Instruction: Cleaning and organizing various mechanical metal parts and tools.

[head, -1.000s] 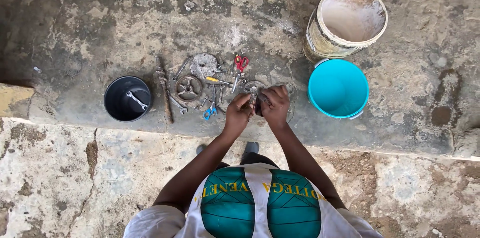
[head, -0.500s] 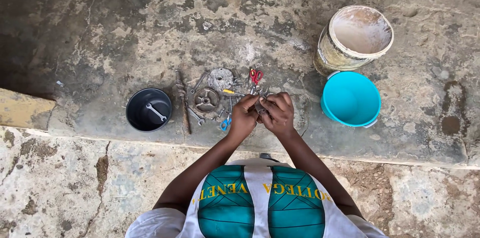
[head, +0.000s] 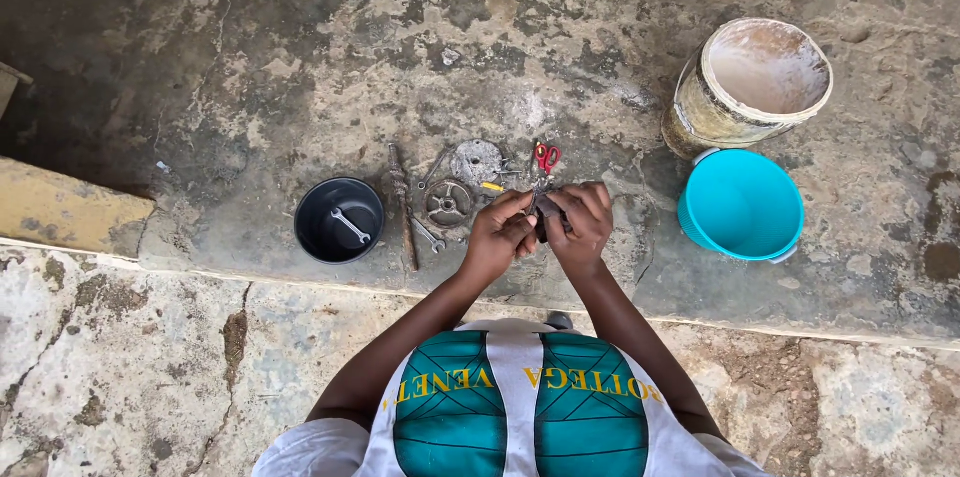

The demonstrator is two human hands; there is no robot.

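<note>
Two hands meet over one small dark metal part [head: 545,209]: the left hand [head: 497,235] and right hand [head: 583,220] both pinch it, fingers curled tight, just above the concrete ledge [head: 250,87]. What the part is, I cannot tell. A slip could drop it among the loose pieces just beyond the left hand: the spoked metal disc [head: 448,203], the red-handled scissors [head: 546,156]. The turquoise bucket [head: 742,205] stands well right of the right hand.

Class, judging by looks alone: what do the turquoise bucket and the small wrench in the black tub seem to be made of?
Turquoise bucket: probably plastic, given its smooth, evenly bright colour and thin rim. Wrench in the black tub: likely steel, being silvery and pale against the dark inside.
</note>
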